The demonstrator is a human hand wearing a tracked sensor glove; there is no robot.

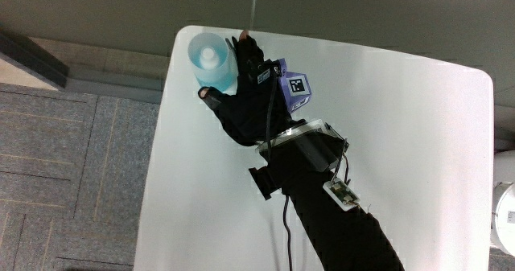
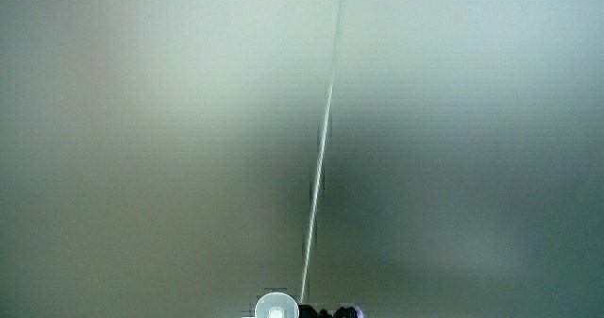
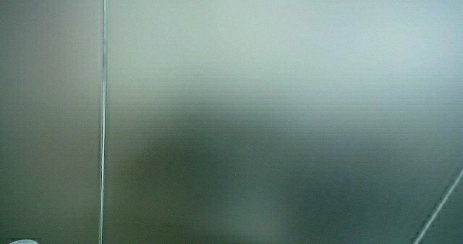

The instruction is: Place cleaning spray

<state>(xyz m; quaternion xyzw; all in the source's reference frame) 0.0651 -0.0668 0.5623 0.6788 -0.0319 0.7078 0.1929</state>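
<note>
On the white table (image 1: 386, 142), at the corner farthest from me, my hand (image 1: 241, 102) is wrapped around the side of the spray (image 1: 211, 60), which stands upright with its cap toward the camera, so releasing it means simply opening my fingers.

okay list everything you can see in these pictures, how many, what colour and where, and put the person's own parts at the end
Spray bottle: one, pale blue with a white top, standing at a corner of the table, at the edge farthest from the person; its top just shows in a side view.
Table: one, white, over grey carpet.
Side views: mostly a pale wall with a thin seam.
Hand: one, black glove, beside the spray bottle and against it, fingers around its side.
Patterned cube: one, purple with black-and-white markers, on the back of the hand.
Forearm: one, black sleeve, over the table, with a small device strapped at the wrist.
</note>
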